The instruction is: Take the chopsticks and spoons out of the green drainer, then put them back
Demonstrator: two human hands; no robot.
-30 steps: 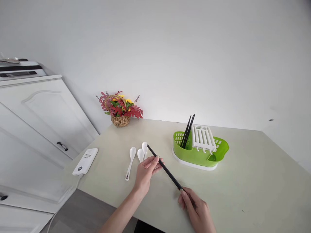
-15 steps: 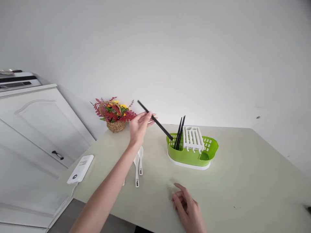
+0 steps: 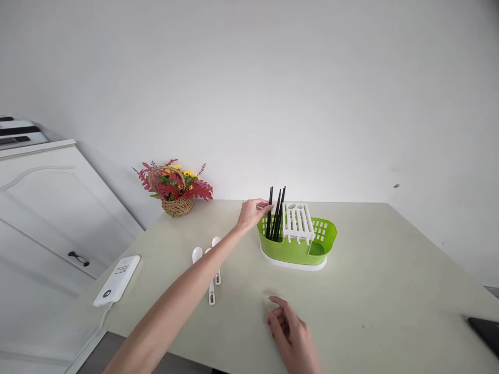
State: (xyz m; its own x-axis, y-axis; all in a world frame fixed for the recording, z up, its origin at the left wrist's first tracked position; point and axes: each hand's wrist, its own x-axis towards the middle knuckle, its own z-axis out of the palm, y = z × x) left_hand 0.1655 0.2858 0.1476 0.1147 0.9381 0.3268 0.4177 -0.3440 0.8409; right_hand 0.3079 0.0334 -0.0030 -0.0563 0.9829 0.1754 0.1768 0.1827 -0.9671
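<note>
My left hand [image 3: 252, 212] reaches over the table and pinches a black chopstick [image 3: 269, 214] that stands nearly upright in the left end of the green cutlery holder [image 3: 297, 248]. Other black chopsticks [image 3: 278, 215] lean beside it in the same compartment. A white slotted insert [image 3: 297, 221] sits in the holder's middle. My right hand [image 3: 291, 336] rests on the near part of the table with fingers loosely apart, holding nothing. White spoons [image 3: 213, 267] lie on the table, partly hidden under my left forearm.
A wicker basket of red and yellow flowers [image 3: 173, 188] stands at the table's back left by the wall. A white power bank [image 3: 117, 280] lies near the left edge. A white cabinet [image 3: 47, 218] stands to the left. A dark object [image 3: 485, 330] pokes in at right.
My left hand lifted the chopstick away from my right hand, carried it to the green holder and stood it upright inside. My right hand let go and stayed on the table.
</note>
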